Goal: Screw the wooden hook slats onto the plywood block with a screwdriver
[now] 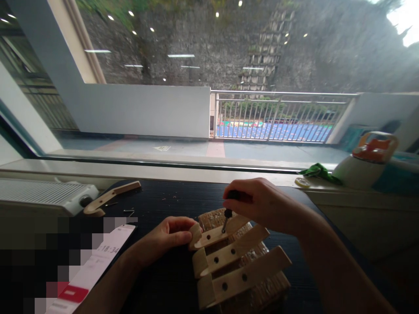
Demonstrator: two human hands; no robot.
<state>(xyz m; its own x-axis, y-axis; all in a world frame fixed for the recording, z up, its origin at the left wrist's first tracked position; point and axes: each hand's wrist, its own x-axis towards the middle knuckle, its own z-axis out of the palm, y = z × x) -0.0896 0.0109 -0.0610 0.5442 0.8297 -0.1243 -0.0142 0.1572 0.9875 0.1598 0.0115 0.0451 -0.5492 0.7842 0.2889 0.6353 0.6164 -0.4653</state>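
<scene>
My right hand [258, 200] grips the black handle of a screwdriver [227, 218], its shaft pointing down into a hole of the farthest wooden hook [212, 235]. The curved left end of that same hook is pinched between the thumb and fingers of my left hand [176, 233]. Nearer to me, a middle wooden hook [238, 249] and a front wooden hook [258, 272] lie side by side, each with two dark holes. Under all three is a brown block [273, 285] that looks wrapped in clear plastic. The screw under the tip is too small to make out.
On the dark table [157, 279], another wooden hook [111, 198] lies at the far left beside several screws [129, 212]. A lit phone [101, 261] is at the left. A radiator [42, 194] stands left. The sill holds a green cloth [319, 172] and a yellow round object [302, 182].
</scene>
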